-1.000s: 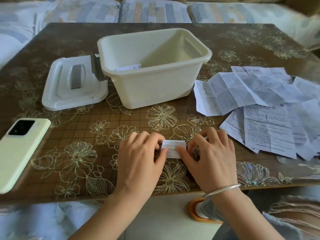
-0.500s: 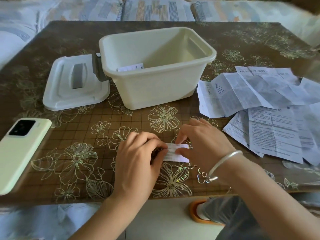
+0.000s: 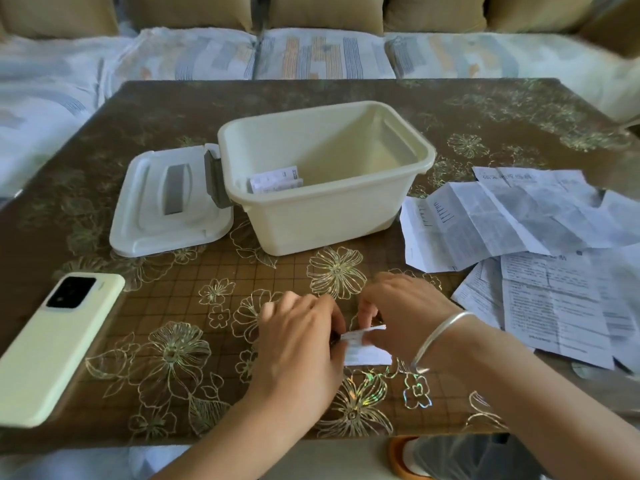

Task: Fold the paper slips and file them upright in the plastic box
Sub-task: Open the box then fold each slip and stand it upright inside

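Note:
A small folded white paper slip (image 3: pixel 366 351) lies near the table's front edge, its top flap lifted. My left hand (image 3: pixel 301 344) holds its left end and my right hand (image 3: pixel 401 313) pinches the raised flap from above. Behind them stands the cream plastic box (image 3: pixel 332 216), open, with folded slips (image 3: pixel 275 180) standing against its left inner wall. A heap of unfolded printed paper slips (image 3: pixel 540 244) covers the table to the right.
The box's white lid (image 3: pixel 166 206) lies flat to the left of the box, by its grey latch. A pale green phone (image 3: pixel 59 344) lies face down at the front left. A sofa with patterned cushions (image 3: pixel 322 57) runs behind the brown flowered table (image 3: pixel 173 306).
My right hand has turned over the slip and lifted its upper flap; the left hand stays on the left end. The camera has tilted up, showing the sofa.

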The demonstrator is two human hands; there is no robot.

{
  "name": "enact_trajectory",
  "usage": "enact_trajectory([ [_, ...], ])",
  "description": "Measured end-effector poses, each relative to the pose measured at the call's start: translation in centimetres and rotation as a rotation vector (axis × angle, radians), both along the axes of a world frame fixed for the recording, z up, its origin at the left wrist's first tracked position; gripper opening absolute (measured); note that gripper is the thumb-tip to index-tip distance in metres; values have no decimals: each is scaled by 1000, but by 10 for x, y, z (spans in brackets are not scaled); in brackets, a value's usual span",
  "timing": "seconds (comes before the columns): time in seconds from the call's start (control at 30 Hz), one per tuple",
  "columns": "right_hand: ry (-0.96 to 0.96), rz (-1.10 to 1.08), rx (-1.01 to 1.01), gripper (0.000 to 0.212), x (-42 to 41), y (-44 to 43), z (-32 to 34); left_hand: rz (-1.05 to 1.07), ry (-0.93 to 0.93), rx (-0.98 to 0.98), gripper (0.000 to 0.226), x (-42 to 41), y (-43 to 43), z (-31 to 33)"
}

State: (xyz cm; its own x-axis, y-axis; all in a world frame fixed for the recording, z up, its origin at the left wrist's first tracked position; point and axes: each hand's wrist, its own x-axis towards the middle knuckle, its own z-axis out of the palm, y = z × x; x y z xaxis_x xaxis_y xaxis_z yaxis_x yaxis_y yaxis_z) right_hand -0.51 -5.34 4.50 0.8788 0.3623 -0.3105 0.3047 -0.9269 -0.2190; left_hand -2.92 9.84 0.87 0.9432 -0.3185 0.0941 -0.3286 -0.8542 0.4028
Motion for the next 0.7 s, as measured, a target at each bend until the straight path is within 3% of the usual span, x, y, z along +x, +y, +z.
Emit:
enact_trajectory([
  [0.17,-43,-55,192,12,12,-13,26,-64,0,-191,17,14,3,36],
  [0.33,-305,-134,503,10,65,-32,109,-54,-299,-438,13,78,27,119],
  [0.43,-296,-131,495,7,123,-25,128,5,-310,-317,8,138,49,143],
  [0.57,154,-22,165,13,190,1,104,-199,-74,34,16,191,55,141],
  [0.7,426,88,-134,11,211,9,77,-425,108,357,14,210,45,138],
])
